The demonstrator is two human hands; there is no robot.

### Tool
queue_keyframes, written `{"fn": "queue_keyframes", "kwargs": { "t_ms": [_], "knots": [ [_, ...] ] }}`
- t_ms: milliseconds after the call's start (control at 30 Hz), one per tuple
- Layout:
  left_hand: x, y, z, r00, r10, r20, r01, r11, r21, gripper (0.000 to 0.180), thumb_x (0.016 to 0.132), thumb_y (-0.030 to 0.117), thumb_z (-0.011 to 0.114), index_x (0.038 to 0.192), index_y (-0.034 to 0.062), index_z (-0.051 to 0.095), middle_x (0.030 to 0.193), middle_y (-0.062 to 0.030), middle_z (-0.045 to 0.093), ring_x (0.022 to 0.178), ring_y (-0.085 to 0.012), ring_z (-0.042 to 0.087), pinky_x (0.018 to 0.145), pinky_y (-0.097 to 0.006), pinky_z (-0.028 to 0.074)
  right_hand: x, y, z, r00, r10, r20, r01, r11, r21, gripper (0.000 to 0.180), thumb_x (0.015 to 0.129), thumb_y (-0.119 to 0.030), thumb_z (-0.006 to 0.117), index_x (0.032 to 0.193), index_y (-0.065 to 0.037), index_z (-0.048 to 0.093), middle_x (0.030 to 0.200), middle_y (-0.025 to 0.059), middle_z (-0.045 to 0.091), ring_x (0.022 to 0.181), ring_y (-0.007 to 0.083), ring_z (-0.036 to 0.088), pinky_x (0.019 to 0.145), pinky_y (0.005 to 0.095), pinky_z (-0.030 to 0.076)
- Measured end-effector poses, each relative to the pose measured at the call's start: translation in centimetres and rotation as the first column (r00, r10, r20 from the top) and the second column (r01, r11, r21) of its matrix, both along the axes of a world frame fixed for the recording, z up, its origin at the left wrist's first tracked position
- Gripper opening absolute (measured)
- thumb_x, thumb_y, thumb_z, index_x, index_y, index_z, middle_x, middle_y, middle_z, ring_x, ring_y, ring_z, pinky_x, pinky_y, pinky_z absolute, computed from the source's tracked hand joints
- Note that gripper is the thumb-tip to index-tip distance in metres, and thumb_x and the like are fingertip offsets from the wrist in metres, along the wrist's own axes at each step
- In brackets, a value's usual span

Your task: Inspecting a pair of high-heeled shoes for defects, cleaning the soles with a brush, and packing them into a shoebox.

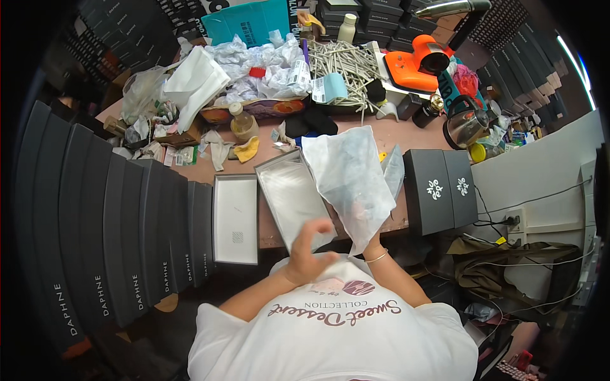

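My left hand (309, 254) is raised in front of my shirt, thumb and fingers apart with nothing between them; it is slightly blurred. A white translucent bag (348, 168) hangs over the table's front edge, held up by my right hand (373, 246). The bag covers most of that hand's fingers, which show only as a dim pinkish patch through it. Behind my left hand lies an open grey box (289, 190) with thin pale wrapping inside, tilted on the table. An open white-lined box lid (236, 222) lies left of it.
Dark shoe boxes (136, 222) stand in a row at the left. Two dark boxes (438, 190) stand at the right. Farther back are crumpled white paper (260, 70), many thin pale sticks (346, 60), an orange tool (416, 63), a glass kettle (467, 124) and a bottle (243, 124).
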State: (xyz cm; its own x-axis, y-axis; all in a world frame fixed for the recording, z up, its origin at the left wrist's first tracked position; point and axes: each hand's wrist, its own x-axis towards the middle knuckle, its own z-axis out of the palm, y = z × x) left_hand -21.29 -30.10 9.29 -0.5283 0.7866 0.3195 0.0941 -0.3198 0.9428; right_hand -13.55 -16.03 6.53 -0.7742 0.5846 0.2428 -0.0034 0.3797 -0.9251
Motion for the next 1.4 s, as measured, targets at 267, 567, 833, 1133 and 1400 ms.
{"fn": "queue_keyframes", "kwargs": {
  "t_ms": [267, 567, 833, 1133, 1400],
  "knots": [
    [-4.7, -1.2, -3.9, 0.095, 0.191, 0.977, -0.205, 0.964, -0.169, 0.058, 0.081, 0.019, 0.069, 0.131, 0.0057, 0.042, 0.122, -0.0101, 0.054, 0.110, -0.0228, 0.055, 0.099, -0.040, 0.044, -2.7, -2.1, 3.8, 0.778, 0.363, 0.512, -0.497, 0.855, 0.149, 0.068, 0.073, -0.025, 0.076, 0.130, -0.001, 0.048, 0.139, 0.0290, 0.037, 0.128, 0.0429, 0.039, 0.100, 0.0448, 0.039],
    [-0.1, 2.2, -4.1, 0.882, 0.432, 0.189, -0.362, 0.877, -0.317, 0.076, 0.079, 0.013, 0.073, 0.139, 0.0007, 0.030, 0.125, -0.0165, 0.052, 0.115, -0.0285, 0.052, 0.097, -0.037, 0.043, -0.4, 0.6, 3.6, 0.978, 0.158, -0.135, -0.207, 0.694, -0.690, 0.087, 0.086, -0.025, 0.069, 0.149, -0.007, 0.011, 0.147, 0.0183, 0.026, 0.131, 0.0309, 0.037, 0.103, 0.0373, 0.036],
    [-6.2, -0.5, -14.2, 0.914, -0.142, -0.380, -0.250, 0.541, -0.803, 0.065, 0.082, 0.010, 0.062, 0.141, 0.0107, 0.035, 0.087, -0.0198, 0.063, 0.077, -0.0382, 0.063, 0.068, -0.047, 0.050, 9.5, 8.1, 0.7, 0.968, -0.247, 0.039, 0.206, 0.697, -0.687, 0.053, 0.088, -0.017, 0.066, 0.131, 0.002, 0.042, 0.125, 0.0108, 0.053, 0.112, 0.0211, 0.053, 0.097, 0.0336, 0.041],
    [-14.6, -7.1, -7.4, 0.951, 0.226, 0.211, 0.000, 0.681, -0.732, 0.016, 0.084, 0.012, 0.051, 0.092, 0.0010, 0.061, 0.078, -0.0027, 0.061, 0.066, -0.0097, 0.056, 0.061, -0.024, 0.045, 9.8, 7.8, -0.1, 0.998, -0.038, 0.049, 0.062, 0.690, -0.721, 0.076, 0.075, -0.031, 0.079, 0.132, 0.003, 0.041, 0.122, 0.0074, 0.055, 0.111, 0.0185, 0.052, 0.093, 0.0319, 0.043],
    [-16.8, -15.4, -7.4, 0.831, 0.487, 0.270, -0.316, 0.811, -0.492, 0.007, 0.080, 0.008, 0.055, 0.084, 0.0031, 0.058, 0.092, -0.0009, 0.063, 0.080, -0.0142, 0.058, 0.071, -0.024, 0.045, -0.9, 2.2, -2.2, 0.919, 0.388, 0.073, -0.172, 0.560, -0.810, 0.053, 0.074, -0.008, 0.070, 0.123, 0.000, 0.051, 0.111, 0.0050, 0.060, 0.098, 0.0144, 0.057, 0.087, 0.0295, 0.047]
  ]
}}
